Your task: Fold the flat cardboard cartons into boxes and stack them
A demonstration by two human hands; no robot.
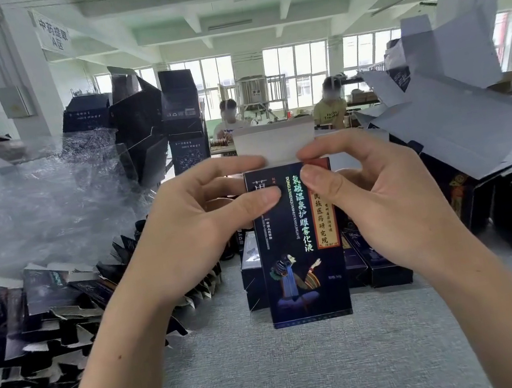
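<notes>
A dark blue carton (305, 273) with printed characters and a seated figure stands upright in front of me, above the grey table (293, 367). Its white top flap (274, 141) sticks straight up. My left hand (197, 217) grips the carton's upper left edge, thumb on the front face and forefinger at the flap's base. My right hand (373, 194) grips the upper right edge the same way, thumb on the front and forefinger against the flap. A heap of flat dark cartons (34, 336) lies at the left.
Folded dark boxes (381, 264) lie behind the held carton. Tall stacks of open boxes (150, 120) stand at the back left, more with white flaps (458, 112) at the right. Clear plastic wrap (32, 204) covers the left pile. Two people (330, 107) sit at a far bench.
</notes>
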